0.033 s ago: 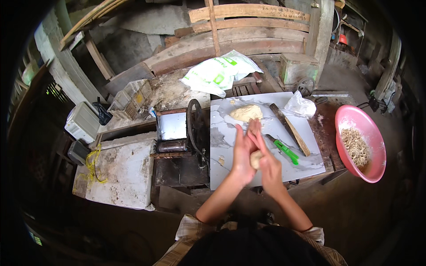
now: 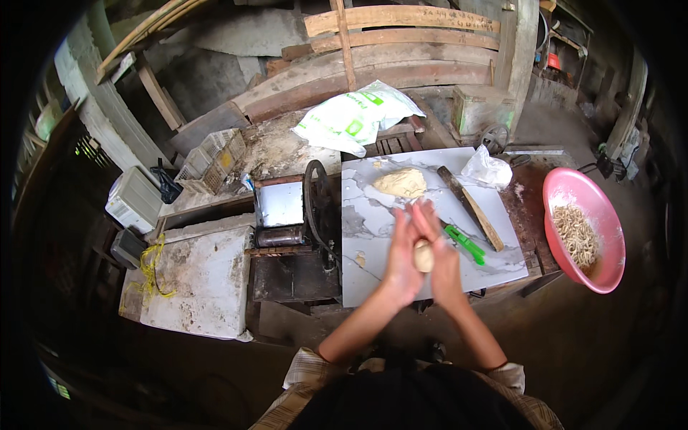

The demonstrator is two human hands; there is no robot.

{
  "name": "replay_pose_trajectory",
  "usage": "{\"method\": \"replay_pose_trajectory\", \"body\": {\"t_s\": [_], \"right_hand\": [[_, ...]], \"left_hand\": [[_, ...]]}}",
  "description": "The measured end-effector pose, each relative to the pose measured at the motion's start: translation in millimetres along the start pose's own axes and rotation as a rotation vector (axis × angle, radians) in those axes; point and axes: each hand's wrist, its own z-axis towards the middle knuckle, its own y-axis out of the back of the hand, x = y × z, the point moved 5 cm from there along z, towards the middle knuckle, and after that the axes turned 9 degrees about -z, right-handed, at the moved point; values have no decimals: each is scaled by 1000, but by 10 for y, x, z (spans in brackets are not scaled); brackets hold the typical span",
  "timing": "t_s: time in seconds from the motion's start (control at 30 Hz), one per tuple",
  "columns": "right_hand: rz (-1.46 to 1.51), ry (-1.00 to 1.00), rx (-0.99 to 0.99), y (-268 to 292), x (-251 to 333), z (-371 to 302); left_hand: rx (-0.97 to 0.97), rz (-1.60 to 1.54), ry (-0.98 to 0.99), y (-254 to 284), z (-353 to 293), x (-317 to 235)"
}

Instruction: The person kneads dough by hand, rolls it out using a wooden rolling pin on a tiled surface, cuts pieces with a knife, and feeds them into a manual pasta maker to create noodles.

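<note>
A small pale piece of dough [image 2: 423, 256] is pressed between my two palms above the marbled board [image 2: 362, 247]. My left hand [image 2: 403, 261] lies against its left side and my right hand [image 2: 444, 261] against its right, fingers stretched toward the far side. Just beyond my fingertips rests a larger lump of dough [image 2: 400, 183]. A green-handled knife [image 2: 466, 245] lies to the right of my right hand, its blade end partly hidden by that hand. Farther right, a long wooden stick [image 2: 471, 208], dark at its far end, lies slantwise on the board.
A pink basin [image 2: 550, 233] of pale, floured strips stands at the right. Left of the board is a hand-cranked roller machine [image 2: 279, 235] with a large wheel. A white plastic bag [image 2: 487, 170] sits at the board's far right; a white-green sack [image 2: 355, 118] lies behind.
My hands have shifted against each other around the small dough, which now shows more plainly between the palms. My right hand covers more of the knife.
</note>
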Motion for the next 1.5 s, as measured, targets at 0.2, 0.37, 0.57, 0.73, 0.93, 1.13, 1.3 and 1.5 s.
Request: {"method": "replay_pose_trajectory", "body": {"t_s": [0.2, 0.37, 0.57, 0.73, 0.93, 1.13, 1.3, 1.5], "right_hand": [[-241, 200, -41, -326, 438, -41], [110, -177, -93, -351, -30, -280], [-35, -183, -81, -419, -85, -93], [35, -190, -102, -565, -333, -429], [1288, -965, -174, -886, -1709, -831], [1631, -735, -24, -871, -1749, -642], [987, -801, -144, -811, -1509, -476], [391, -507, -191, -273, -1362, -371]], "left_hand": [[200, 44, -49, 578, 160, 118], [52, 103, 81, 384, 81, -42], [358, -332, 176, 845, 409, 450], [-141, -173, 70, 975, 486, 130], [-374, -256, -13, 1821, 450, 276], [-373, -141, -87, 1951, 365, 306], [-205, -7, 111, 1481, 482, 608], [-163, -126, -16, 1132, 536, 714]]}}
